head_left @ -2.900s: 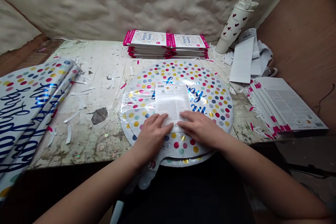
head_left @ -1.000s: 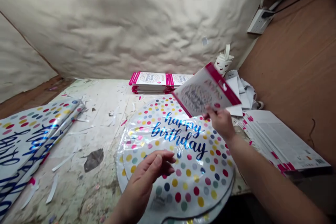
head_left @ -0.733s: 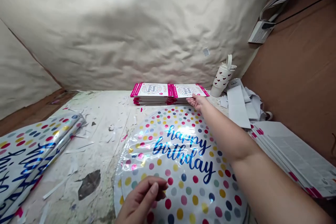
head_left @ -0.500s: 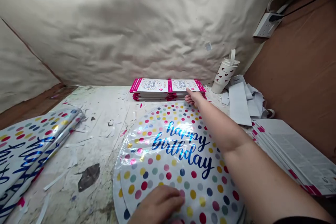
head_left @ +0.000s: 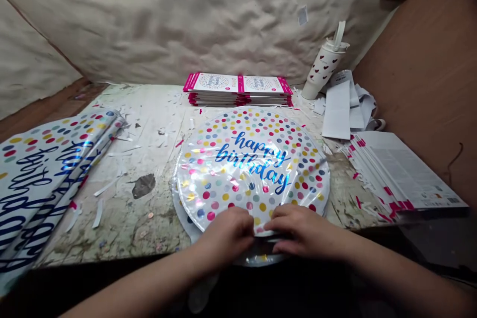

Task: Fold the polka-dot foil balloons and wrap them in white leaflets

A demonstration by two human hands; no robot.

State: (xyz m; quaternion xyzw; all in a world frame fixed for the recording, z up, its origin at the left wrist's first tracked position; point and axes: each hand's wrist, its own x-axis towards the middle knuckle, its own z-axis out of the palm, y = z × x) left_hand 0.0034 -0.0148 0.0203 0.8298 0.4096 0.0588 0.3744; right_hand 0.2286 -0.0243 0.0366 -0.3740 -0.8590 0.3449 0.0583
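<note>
A round foil balloon printed with blue "happy birthday" lettering and coloured dots lies flat on the worn table, with at least one more balloon edge showing beneath it. My left hand and my right hand are together at its near edge. Their curled fingers grip that edge from both sides. Behind the balloon sits a low double stack of pink-edged printed cards, within reach of neither hand.
Folded dotted foil balloons lie at the left of the scarred table, with white scraps scattered about. To the right are a pile of printed sheets, loose white paper and a heart-patterned tumbler.
The pink-edged card once in my right hand is gone from it, and that hand has returned from the back stack. Both hands now grip the balloon's near edge, and the view has tilted downward.
</note>
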